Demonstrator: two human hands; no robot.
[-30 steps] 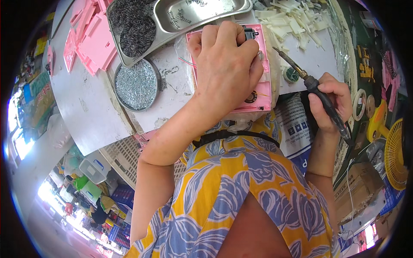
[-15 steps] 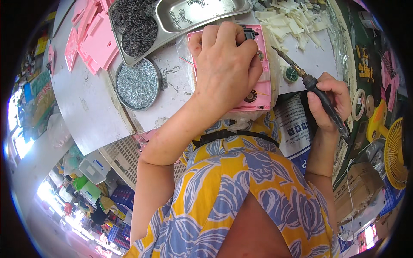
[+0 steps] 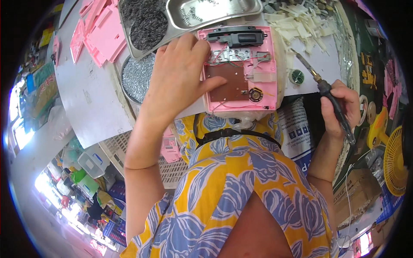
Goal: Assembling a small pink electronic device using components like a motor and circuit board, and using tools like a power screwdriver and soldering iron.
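Now that the left hand [image 3: 180, 77] has slid off toward the left side of the pink casing [image 3: 239, 69], fingers loosely spread and only the thumb resting on it, the brown circuit board [image 3: 228, 82] and its red wires lie uncovered at the table's [image 3: 92, 103] near edge. The right hand [image 3: 340, 107] stays clamped on the soldering iron [image 3: 320, 84], tip hanging just right of the casing. Steel trays [image 3: 215, 10] crowd the far side; open room lies rightward, past the small round tin [image 3: 296, 76].

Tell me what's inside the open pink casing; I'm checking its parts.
Inside the pink casing: brown circuit board, black speaker module, red wires, small round buzzer. The left hand covers its left edge.
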